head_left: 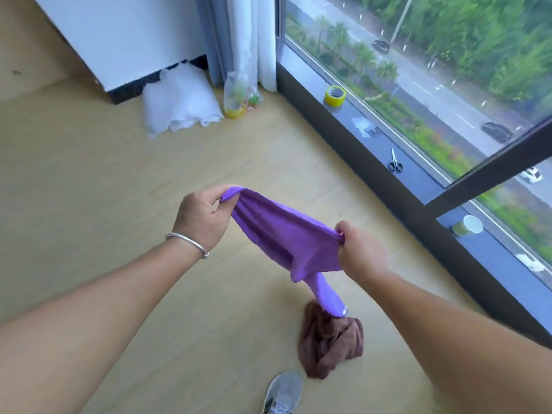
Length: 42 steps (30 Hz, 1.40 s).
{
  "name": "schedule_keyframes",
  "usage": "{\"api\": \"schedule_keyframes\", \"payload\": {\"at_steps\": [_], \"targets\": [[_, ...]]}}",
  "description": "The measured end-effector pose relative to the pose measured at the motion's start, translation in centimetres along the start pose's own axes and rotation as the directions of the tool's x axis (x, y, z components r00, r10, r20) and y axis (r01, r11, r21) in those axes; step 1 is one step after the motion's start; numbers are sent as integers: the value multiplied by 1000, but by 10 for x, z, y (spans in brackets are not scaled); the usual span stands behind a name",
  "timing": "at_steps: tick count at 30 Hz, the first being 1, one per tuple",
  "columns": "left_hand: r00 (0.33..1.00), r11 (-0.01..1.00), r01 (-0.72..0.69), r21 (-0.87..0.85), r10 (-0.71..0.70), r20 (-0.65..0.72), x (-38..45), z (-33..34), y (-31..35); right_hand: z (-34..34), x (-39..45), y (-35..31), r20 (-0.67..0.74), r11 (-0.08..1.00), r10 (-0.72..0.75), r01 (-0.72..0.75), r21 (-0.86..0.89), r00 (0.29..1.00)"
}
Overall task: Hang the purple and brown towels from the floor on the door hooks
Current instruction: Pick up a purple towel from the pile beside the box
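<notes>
The purple towel (pixel 277 234) hangs stretched between my two hands above the wooden floor. My left hand (pixel 203 216), with a silver bangle at the wrist, pinches one upper corner. My right hand (pixel 358 249) pinches the other corner. The towel's lower end droops down over the brown towel (pixel 328 345), which lies crumpled on the floor near my grey shoe (pixel 283 392). No door or hooks are in view.
A low window sill (pixel 418 162) runs along the right, holding a yellow tape roll (pixel 335 95), scissors (pixel 395 161) and a green cup (pixel 467 225). At the back are curtains (pixel 239 37), a white bag (pixel 179 103) and a clear bag of items (pixel 239 97).
</notes>
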<state>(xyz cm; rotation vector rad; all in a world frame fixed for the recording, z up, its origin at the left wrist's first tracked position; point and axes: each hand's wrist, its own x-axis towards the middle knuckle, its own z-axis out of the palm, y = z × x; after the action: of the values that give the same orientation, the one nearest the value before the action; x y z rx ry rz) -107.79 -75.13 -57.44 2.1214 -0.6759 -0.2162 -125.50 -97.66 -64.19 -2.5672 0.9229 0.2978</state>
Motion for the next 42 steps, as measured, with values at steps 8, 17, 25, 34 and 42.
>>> {"api": "schedule_keyframes", "payload": {"at_steps": [8,17,25,34,42], "targets": [[931,946,245,214,-168,-324,-48,-153,-71,-61,8,-157,-219,915,-399,369,-165,890],[914,755,405,516,-318,-253,-243,-176,-120,45,-89,-162,17,666,-717,691,-280,697],[859,614,389,687,-511,-31,-442,-76,-186,204,-203,-67,337,631,-604,692,-352,722],[687,643,410,647,-684,245,-595,30,-233,326,-292,32,561,579,-498,735,-354,662],[695,636,388,667,-677,242,-594,16,-227,308,-286,-4,568,565,-468,723,-398,678]]}}
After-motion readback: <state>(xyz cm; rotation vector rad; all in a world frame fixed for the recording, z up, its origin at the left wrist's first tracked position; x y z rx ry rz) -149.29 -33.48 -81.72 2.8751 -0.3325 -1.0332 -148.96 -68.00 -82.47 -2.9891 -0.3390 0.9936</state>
